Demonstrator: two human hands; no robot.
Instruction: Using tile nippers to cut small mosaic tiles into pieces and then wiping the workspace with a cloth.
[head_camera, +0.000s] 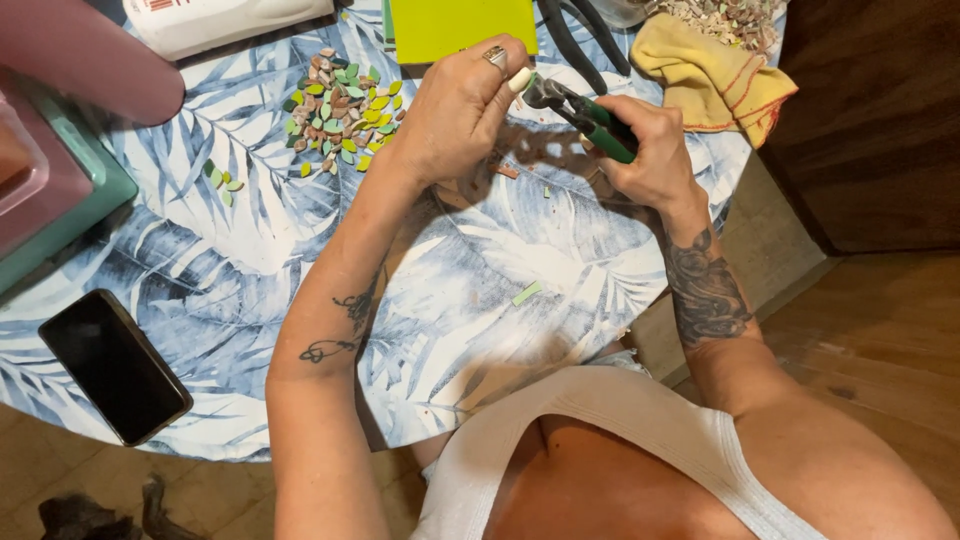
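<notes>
My left hand (462, 110) pinches a small cream tile piece (521, 79) between thumb and fingers and holds it in the jaws of green-handled nippers (580, 113). My right hand (650, 150) is closed round the nippers' handles. Both hands are above a round table (480, 290) covered in a blue leaf-print cloth. A heap of green, pink and cream leaf-shaped tile pieces (340, 105) lies just left of my left hand.
A black phone (115, 365) lies at the table's near left edge. A yellow-green sheet (460, 25), a yellow rag (715, 80), a teal and pink box (50, 180) and a loose green strip (527, 293) are on the cloth. Wooden floor lies to the right.
</notes>
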